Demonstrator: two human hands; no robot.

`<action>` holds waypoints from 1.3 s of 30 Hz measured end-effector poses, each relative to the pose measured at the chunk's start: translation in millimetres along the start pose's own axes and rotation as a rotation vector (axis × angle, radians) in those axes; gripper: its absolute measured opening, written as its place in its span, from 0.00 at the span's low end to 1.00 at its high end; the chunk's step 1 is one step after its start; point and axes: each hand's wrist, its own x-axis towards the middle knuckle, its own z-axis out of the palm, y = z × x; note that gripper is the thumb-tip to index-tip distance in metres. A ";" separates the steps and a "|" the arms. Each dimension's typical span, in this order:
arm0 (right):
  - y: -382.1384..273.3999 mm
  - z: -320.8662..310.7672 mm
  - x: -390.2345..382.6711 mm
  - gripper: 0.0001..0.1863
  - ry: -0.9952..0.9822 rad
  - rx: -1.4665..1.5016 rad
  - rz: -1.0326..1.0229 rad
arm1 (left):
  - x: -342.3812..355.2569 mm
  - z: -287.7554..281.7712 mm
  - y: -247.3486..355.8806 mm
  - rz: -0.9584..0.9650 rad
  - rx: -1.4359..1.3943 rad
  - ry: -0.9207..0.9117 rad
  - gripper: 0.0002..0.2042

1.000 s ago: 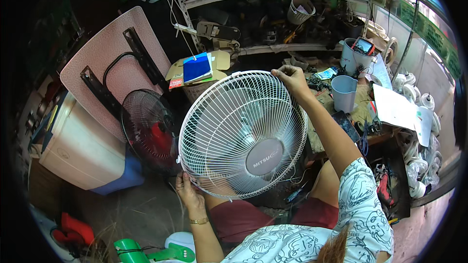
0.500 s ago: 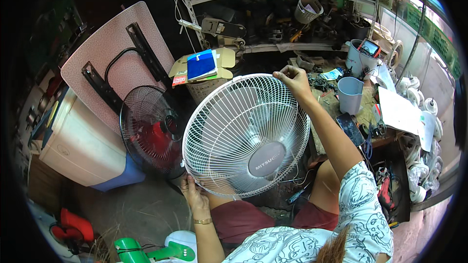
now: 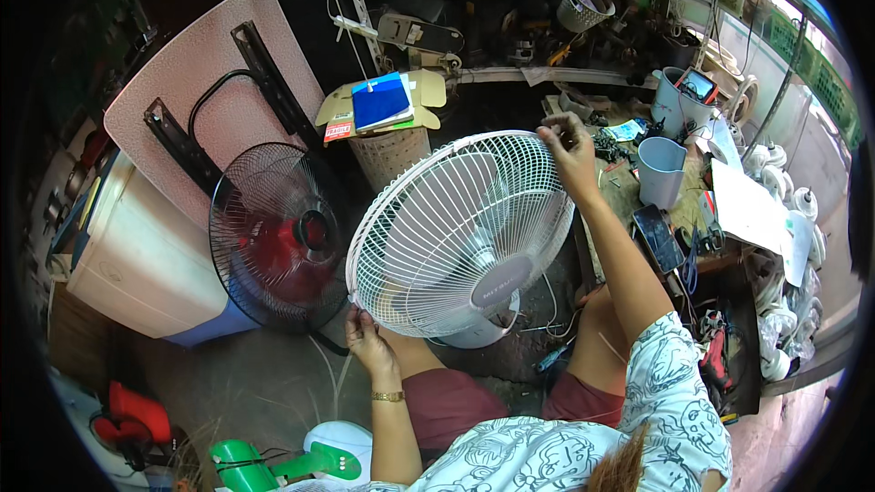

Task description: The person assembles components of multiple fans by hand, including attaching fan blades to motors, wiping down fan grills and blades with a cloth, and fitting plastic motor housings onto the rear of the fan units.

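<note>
The fan cage (image 3: 442, 228) hides much of the white stand (image 3: 481, 336) from you; the lower edge cuts off your hair (image 3: 622, 465) and a green-and-white appliance (image 3: 335, 462); the shelf clutter (image 3: 497, 34) is too dark to identify.

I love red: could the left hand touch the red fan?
Probably yes: the left hand is near the red fan with nothing seen between, though its fingers touch the white fan.

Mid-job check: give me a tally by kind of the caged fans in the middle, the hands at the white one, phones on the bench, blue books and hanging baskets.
Caged fans: 2, white fan and red fan
Hands: 2, left hand and right hand
Phones: 1
Blue books: 1
Hanging baskets: 1
Total: 7
</note>
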 end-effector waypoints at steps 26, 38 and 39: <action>158.8 -23.8 -57.4 0.09 0.399 0.446 0.481 | 14.3 17.5 29.9 0.356 0.469 -0.108 0.03; 125.5 -19.7 -48.3 0.09 0.190 0.293 0.244 | 15.3 15.3 27.9 0.286 0.450 -0.105 0.01; 122.5 -15.9 -47.5 0.11 0.123 0.332 0.242 | 15.6 11.5 28.4 0.288 0.454 -0.093 0.01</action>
